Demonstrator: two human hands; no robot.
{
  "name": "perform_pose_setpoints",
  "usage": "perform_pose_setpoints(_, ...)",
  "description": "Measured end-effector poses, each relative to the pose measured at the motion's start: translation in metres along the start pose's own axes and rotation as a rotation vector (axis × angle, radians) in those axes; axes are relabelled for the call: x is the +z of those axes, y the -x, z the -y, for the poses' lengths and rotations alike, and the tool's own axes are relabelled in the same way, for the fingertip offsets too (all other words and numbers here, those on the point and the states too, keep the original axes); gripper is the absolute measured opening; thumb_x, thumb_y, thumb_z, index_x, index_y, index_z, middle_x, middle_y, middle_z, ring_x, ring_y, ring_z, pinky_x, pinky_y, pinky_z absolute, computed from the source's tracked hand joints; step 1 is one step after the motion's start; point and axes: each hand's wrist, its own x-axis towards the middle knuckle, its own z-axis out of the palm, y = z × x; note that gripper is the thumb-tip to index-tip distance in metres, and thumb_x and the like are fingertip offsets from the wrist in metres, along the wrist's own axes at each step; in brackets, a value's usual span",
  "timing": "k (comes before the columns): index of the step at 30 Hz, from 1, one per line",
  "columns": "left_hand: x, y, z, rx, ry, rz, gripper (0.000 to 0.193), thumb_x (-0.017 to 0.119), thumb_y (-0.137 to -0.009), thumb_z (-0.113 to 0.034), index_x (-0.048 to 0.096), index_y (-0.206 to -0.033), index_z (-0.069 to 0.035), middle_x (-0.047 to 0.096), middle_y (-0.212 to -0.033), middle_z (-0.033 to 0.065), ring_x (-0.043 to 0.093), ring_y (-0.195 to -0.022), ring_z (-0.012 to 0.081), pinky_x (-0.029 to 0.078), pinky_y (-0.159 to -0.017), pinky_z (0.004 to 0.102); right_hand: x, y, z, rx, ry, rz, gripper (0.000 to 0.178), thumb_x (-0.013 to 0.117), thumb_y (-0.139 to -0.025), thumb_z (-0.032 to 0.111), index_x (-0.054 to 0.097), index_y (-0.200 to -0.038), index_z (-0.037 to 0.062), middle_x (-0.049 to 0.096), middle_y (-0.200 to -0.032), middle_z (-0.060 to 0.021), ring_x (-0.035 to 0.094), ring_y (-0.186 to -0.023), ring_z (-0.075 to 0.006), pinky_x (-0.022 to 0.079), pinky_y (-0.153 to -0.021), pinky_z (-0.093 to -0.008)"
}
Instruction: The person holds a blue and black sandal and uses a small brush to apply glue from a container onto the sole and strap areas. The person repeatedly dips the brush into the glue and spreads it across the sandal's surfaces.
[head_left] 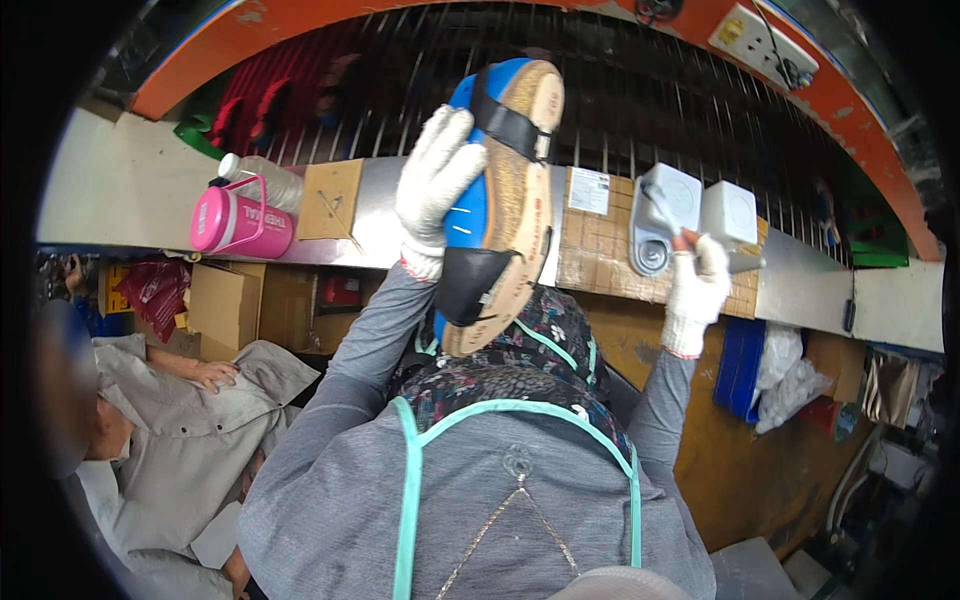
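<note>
My left hand, in a white knit glove, supports a half-made shoe by its side, fingers stretched along it. The shoe is on a blue last, its tan underside facing up, with black straps pulled over the edges. On the right, my gloved right hand has its fingertips bare and closed on a pale, brush-like tool. The tool's far end leans over a white twin-cup container. Its round grey cup is just below the tool. A white lidded pot stands beside the container.
Cardboard lies under the containers on the metal bench edge. A pink jug, a clear bottle and a cardboard piece stand left. Beyond is a rack of metal rods. A person in a grey shirt sits left.
</note>
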Motion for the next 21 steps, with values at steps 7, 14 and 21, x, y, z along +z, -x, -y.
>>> perform_pose_setpoints(7,0.007,-0.007,0.007,0.049,-0.115,-0.107,0.036,0.074,-0.067,-0.010,0.067,-0.102,-0.011,0.065,-0.122,0.0221,0.061,-0.116,0.0476,0.047,-0.100,0.0604,0.027,-0.012,0.132,-0.134,-0.371,0.148,0.022,0.074,-0.082,-0.007,0.075,-0.102,0.0025,0.067,-0.102,-0.0072,0.062,-0.090,-0.0158,0.051,-0.076,-0.0271)
perform_pose_setpoints(14,-0.002,0.005,0.005,0.011,-0.147,-0.068,0.037,0.074,-0.073,-0.013,0.064,-0.107,-0.018,0.063,-0.129,0.0184,0.056,-0.127,0.0454,0.044,-0.106,0.0621,0.075,-0.010,0.147,0.037,-0.450,0.333,0.017,0.074,-0.089,0.009,0.073,-0.101,-0.0038,0.061,-0.093,-0.0043,0.055,-0.082,-0.0121,0.044,-0.070,-0.0254)
perform_pose_setpoints(21,-0.016,0.010,0.016,-0.007,-0.133,-0.039,0.042,0.073,-0.076,-0.014,0.061,-0.116,-0.019,0.060,-0.134,0.0183,0.054,-0.129,0.0469,0.041,-0.107,0.0645,0.098,-0.047,0.152,-0.022,-0.429,0.247,0.015,0.075,-0.087,0.004,0.073,-0.100,-0.0028,0.060,-0.100,-0.0063,0.057,-0.083,-0.0128,0.047,-0.072,-0.0274)
